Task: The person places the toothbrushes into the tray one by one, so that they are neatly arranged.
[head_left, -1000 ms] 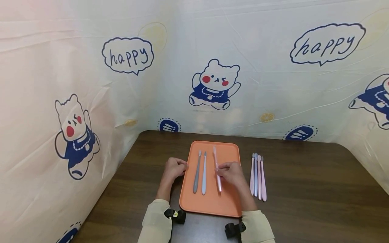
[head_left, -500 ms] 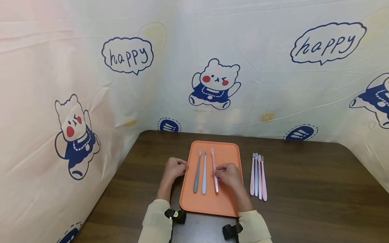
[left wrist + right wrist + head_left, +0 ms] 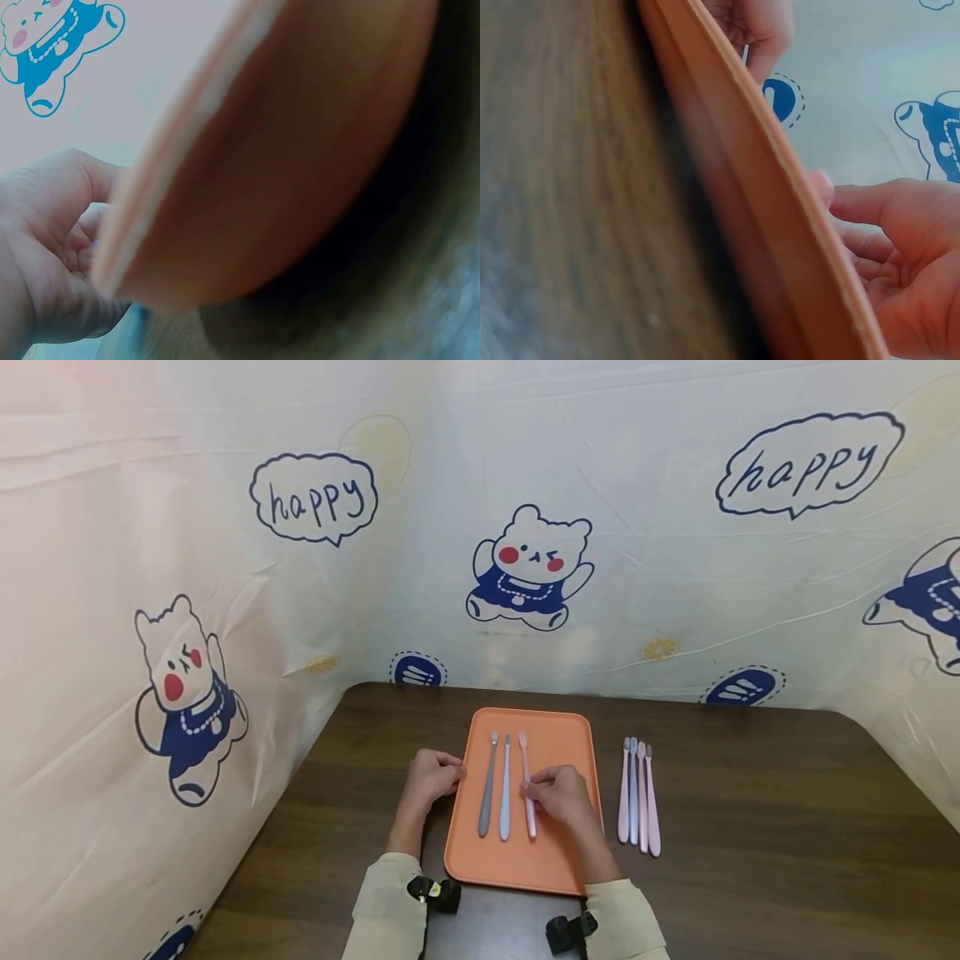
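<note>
On the orange tray (image 3: 558,735), my right hand (image 3: 564,793) pinches a pink toothbrush (image 3: 522,750) between thumb and fingers. That brush lies with its head toward the back. To its left are a light blue toothbrush (image 3: 505,810) and a grey toothbrush (image 3: 485,806), side by side and roughly parallel. My left hand (image 3: 431,777) holds the tray's left edge, thumb at the rim. In the left wrist view the tray wall (image 3: 247,195) hides part of the left fingers. The right wrist view shows the right hand (image 3: 911,262) beyond the tray rim; the toothbrush is hidden there.
Right of the tray, several pink and blue toothbrushes (image 3: 642,810) lie close together on the dark wooden table (image 3: 750,810). A printed curtain (image 3: 637,568) stands behind the table and along its sides.
My right hand has moved the pink toothbrush left across the tray, closer to the light blue one, and it now lies straighter. The left hand has stayed at the tray's edge.
</note>
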`<action>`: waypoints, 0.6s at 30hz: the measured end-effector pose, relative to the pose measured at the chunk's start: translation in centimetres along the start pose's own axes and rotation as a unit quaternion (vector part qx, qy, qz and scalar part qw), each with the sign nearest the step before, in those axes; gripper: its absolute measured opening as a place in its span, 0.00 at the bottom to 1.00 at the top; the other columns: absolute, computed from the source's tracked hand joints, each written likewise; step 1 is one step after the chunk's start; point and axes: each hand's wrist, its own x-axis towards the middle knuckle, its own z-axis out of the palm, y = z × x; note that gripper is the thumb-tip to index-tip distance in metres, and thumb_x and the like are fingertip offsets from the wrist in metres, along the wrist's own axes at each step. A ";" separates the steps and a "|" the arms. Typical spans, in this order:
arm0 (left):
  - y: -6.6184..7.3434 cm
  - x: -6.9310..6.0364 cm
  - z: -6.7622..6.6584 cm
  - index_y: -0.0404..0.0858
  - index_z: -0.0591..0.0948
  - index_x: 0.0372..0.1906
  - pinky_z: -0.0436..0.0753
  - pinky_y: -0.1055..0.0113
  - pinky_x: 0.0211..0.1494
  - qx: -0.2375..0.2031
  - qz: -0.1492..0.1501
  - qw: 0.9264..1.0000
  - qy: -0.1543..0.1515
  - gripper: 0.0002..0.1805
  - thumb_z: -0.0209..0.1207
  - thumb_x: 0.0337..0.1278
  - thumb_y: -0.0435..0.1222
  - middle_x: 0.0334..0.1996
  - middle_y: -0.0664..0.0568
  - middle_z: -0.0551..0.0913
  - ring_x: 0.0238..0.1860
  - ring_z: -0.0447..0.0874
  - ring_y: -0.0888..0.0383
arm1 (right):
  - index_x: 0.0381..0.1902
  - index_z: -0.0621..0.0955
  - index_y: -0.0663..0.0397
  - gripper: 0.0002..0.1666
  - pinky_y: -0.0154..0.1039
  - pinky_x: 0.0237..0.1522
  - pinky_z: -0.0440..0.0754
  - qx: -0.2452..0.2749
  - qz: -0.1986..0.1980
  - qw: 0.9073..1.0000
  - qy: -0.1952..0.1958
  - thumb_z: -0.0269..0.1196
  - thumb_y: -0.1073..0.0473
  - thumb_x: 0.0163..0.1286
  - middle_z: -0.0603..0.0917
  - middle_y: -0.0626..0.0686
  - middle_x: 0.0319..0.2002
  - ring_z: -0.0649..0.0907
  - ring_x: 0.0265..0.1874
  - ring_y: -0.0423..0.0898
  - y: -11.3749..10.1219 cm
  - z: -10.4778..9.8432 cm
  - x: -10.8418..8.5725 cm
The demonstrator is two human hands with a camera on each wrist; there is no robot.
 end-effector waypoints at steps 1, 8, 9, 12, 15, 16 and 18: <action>0.0 0.0 0.0 0.33 0.90 0.39 0.90 0.64 0.37 0.000 0.000 1.000 0.000 0.08 0.65 0.56 0.31 0.43 0.40 0.89 0.31 0.87 0.61 | 0.40 0.88 0.66 0.11 0.32 0.27 0.84 -0.003 -0.001 1.000 0.001 0.71 0.62 0.64 0.90 0.55 0.29 0.84 0.23 0.39 0.0 0.1 0.0; 0.0 0.1 0.0 0.33 0.90 0.39 0.90 0.64 0.37 -0.003 0.002 1.000 -0.002 0.08 0.65 0.56 0.31 0.43 0.39 0.89 0.31 0.87 0.61 | 0.37 0.88 0.64 0.09 0.32 0.23 0.80 -0.034 -0.022 0.999 0.006 0.71 0.61 0.63 0.88 0.52 0.24 0.82 0.20 0.39 -0.1 0.6 -0.1; 0.0 0.1 0.0 0.33 0.90 0.39 0.90 0.64 0.37 -0.004 0.001 1.000 -0.002 0.08 0.65 0.56 0.31 0.43 0.39 0.89 0.31 0.88 0.61 | 0.36 0.88 0.64 0.09 0.31 0.23 0.80 -0.036 -0.021 0.999 0.006 0.71 0.61 0.63 0.88 0.52 0.24 0.82 0.20 0.39 -0.1 0.8 -0.1; 0.0 0.1 0.0 0.32 0.90 0.39 0.90 0.63 0.38 -0.005 0.001 1.000 -0.003 0.09 0.65 0.56 0.31 0.44 0.39 0.89 0.32 0.88 0.60 | 0.35 0.88 0.64 0.08 0.30 0.22 0.80 -0.035 -0.013 0.999 0.005 0.72 0.62 0.63 0.88 0.52 0.24 0.82 0.19 0.38 -0.1 1.0 0.0; 0.0 0.1 0.0 0.32 0.90 0.40 0.90 0.64 0.37 -0.001 0.000 1.000 -0.002 0.09 0.65 0.56 0.31 0.43 0.39 0.89 0.31 0.87 0.61 | 0.35 0.88 0.63 0.07 0.29 0.21 0.80 -0.032 -0.005 0.999 0.006 0.72 0.63 0.63 0.88 0.53 0.25 0.82 0.19 0.38 -0.1 1.2 0.1; 0.0 0.1 0.0 0.32 0.90 0.39 0.90 0.64 0.37 0.000 -0.001 1.000 -0.002 0.09 0.65 0.56 0.31 0.43 0.39 0.89 0.31 0.87 0.61 | 0.35 0.88 0.64 0.07 0.29 0.21 0.80 -0.031 -0.005 0.999 0.006 0.71 0.63 0.63 0.88 0.53 0.25 0.82 0.19 0.38 -0.1 1.2 0.1; 0.0 0.1 0.0 0.33 0.90 0.39 0.90 0.64 0.37 0.002 -0.001 1.000 -0.001 0.09 0.65 0.56 0.31 0.42 0.40 0.89 0.31 0.87 0.61 | 0.35 0.88 0.64 0.07 0.29 0.21 0.80 -0.034 -0.006 0.999 0.007 0.72 0.63 0.63 0.88 0.53 0.25 0.82 0.19 0.38 -0.1 1.3 0.1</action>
